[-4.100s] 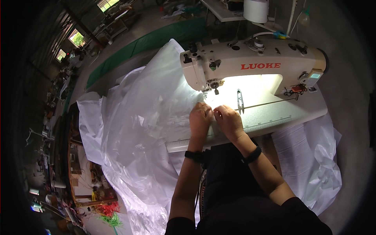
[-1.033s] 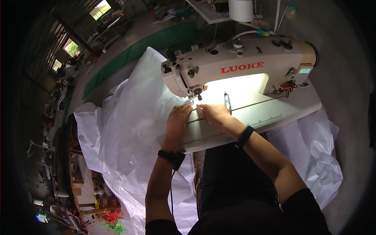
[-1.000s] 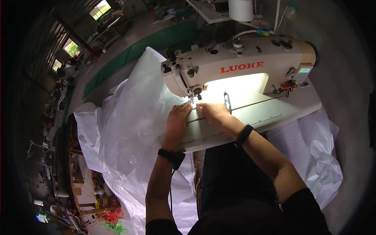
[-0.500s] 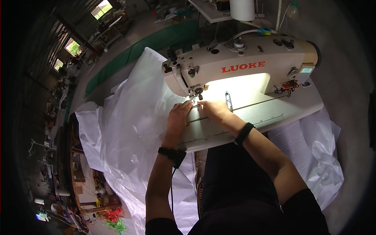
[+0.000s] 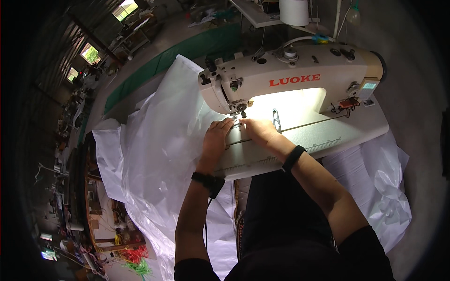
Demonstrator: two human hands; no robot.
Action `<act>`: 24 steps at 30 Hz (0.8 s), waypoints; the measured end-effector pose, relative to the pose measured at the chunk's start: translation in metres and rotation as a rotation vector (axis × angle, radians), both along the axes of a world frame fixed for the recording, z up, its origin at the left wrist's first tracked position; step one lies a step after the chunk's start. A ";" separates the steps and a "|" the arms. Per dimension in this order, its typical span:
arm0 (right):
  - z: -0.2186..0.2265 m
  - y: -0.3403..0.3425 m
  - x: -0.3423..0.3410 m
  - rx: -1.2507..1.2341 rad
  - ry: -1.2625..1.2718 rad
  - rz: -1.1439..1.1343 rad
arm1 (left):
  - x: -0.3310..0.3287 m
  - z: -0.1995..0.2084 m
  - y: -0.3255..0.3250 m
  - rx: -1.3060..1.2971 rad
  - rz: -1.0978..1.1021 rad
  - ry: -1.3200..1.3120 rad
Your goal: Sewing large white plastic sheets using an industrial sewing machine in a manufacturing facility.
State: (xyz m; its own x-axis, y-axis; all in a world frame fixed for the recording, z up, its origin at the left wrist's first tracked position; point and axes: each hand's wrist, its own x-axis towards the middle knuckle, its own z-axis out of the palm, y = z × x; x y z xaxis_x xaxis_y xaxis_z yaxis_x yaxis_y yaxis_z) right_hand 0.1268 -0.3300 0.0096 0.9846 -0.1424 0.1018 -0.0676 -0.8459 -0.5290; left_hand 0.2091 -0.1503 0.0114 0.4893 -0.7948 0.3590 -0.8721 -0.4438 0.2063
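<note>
A cream sewing machine [image 5: 300, 70] stands in front of me, its lamp lighting the bed under the arm. Just in front of the presser foot [image 5: 236, 117], my left hand [image 5: 217, 136] is closed, bent fingers pressed together at the edge of a shiny white sheet [image 5: 159, 145]. My right hand [image 5: 260, 131] reaches in from the other side with thumb and fingers pinched near the needle; whatever lies between them is too small to make out. The sheet spreads over the left side and hangs down. Beside the right hand, a slim pair of thread snips [image 5: 276, 121] rests on the bed.
More white sheet [image 5: 370, 178] hangs at the right below the machine's bed. A white thread cone [image 5: 294, 11] stands behind the machine. A small control screen [image 5: 369, 86] sits at its right end. Red and green strands [image 5: 136, 255] lie at the lower left.
The whole view has shifted slightly, so machine and hands appear a little further right. Both hands keep their places by the presser foot.
</note>
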 end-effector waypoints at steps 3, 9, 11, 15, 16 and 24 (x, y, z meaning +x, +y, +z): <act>0.003 0.002 0.000 -0.049 0.045 0.019 | -0.004 0.001 0.000 0.013 0.009 -0.011; -0.005 0.003 0.002 0.269 0.118 -0.126 | -0.001 -0.003 -0.005 0.012 0.034 -0.035; -0.008 -0.001 -0.002 0.283 0.015 -0.051 | 0.000 -0.005 -0.003 -0.007 0.022 -0.045; 0.019 -0.012 -0.025 0.427 0.025 0.132 | -0.023 0.016 0.002 -0.115 0.028 -0.076; 0.030 -0.019 -0.038 0.703 0.087 0.146 | -0.044 0.025 -0.004 -0.214 0.084 -0.106; 0.090 -0.003 -0.087 1.696 -0.120 0.348 | -0.217 0.013 -0.020 -0.560 -0.537 1.769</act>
State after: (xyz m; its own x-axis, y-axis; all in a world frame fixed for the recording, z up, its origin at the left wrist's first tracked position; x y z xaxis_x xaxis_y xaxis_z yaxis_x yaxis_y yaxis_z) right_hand 0.0400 -0.3333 0.0994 0.9887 0.0401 0.1444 0.0849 0.6442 -0.7602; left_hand -0.0083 -0.1704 0.0244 0.3088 -0.9505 0.0343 0.4519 0.1784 0.8740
